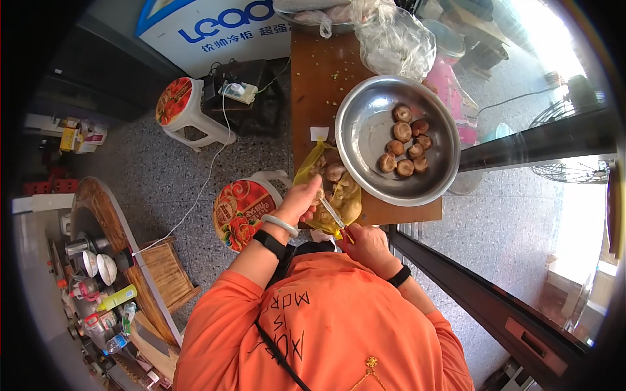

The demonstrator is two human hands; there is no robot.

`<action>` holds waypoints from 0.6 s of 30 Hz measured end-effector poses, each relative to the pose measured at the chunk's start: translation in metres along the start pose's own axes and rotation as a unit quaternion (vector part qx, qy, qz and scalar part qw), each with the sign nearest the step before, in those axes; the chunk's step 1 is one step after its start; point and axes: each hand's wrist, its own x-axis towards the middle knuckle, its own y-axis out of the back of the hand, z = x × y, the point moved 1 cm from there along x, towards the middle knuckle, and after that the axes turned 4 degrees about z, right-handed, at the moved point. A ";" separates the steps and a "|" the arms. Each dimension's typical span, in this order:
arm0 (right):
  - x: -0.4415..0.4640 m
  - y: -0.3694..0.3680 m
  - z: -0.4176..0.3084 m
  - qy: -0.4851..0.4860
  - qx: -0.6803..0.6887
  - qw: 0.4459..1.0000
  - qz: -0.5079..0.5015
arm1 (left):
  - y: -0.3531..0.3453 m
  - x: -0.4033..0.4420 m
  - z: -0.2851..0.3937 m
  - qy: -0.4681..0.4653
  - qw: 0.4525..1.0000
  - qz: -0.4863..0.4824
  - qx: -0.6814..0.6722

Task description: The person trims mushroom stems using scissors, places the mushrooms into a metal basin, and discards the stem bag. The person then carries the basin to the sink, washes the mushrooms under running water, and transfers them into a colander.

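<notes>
My left hand (301, 201) is closed around a mushroom (318, 197), partly hidden by the fingers. In my right hand (372, 249) is a small knife (332, 214) with a red handle, its blade pointing up and left toward that mushroom. Beneath and behind both hands lies an opened yellow plastic bag (352, 189) with mushrooms (335, 172) and pale lumps in it. Just beyond, a wide steel basin (355, 140) holds several brown mushrooms (402, 132) grouped toward its right side.
The basin and bag stand on a brown wooden table (310, 78) scattered with small bits. Clear plastic bags (394, 42) lie at its far end. Two stools with red patterned tops (238, 208) are on the left. A glass door frame (482, 300) runs along the right.
</notes>
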 end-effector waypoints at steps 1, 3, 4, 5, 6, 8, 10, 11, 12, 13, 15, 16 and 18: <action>0.000 0.000 0.000 0.002 0.011 1.000 -0.004 | 0.000 0.002 -0.001 -0.016 1.000 0.004 0.020; 0.001 0.001 0.000 0.003 0.022 1.000 -0.008 | 0.001 0.006 -0.002 -0.031 0.999 0.008 0.040; 0.002 0.001 0.000 -0.001 0.059 0.998 -0.023 | 0.003 0.008 -0.002 -0.021 0.999 0.001 0.048; 0.003 0.002 0.001 -0.004 0.096 0.995 -0.037 | 0.004 0.009 -0.002 -0.010 0.998 -0.005 0.055; 0.003 0.002 0.003 -0.004 0.096 0.995 -0.037 | 0.004 0.008 -0.002 -0.010 0.998 -0.005 0.056; 0.004 0.003 0.005 -0.047 0.171 0.982 -0.061 | 0.000 0.001 0.000 -0.127 0.990 -0.057 -0.021; 0.007 0.009 0.005 -0.075 0.193 0.975 -0.075 | -0.002 -0.004 0.002 -0.144 0.984 -0.072 -0.070; 0.007 0.012 0.005 -0.103 0.215 0.967 -0.091 | -0.002 -0.005 0.002 -0.161 0.976 -0.086 -0.120; 0.006 0.011 0.007 -0.103 0.216 0.967 -0.091 | 0.000 -0.003 0.002 -0.160 0.976 -0.085 -0.119; 0.005 0.009 0.009 -0.081 0.207 0.971 -0.083 | 0.003 0.000 0.000 -0.140 0.975 -0.128 -0.115; 0.003 0.006 0.012 -0.058 0.198 0.975 -0.076 | 0.008 0.002 -0.002 -0.121 0.972 -0.169 -0.110; 0.002 0.005 0.013 -0.050 0.191 0.978 -0.073 | 0.010 0.003 -0.003 -0.106 0.968 -0.198 -0.115; 0.001 0.006 0.015 -0.044 0.184 0.980 -0.070 | 0.011 0.000 -0.002 -0.091 0.962 -0.227 -0.119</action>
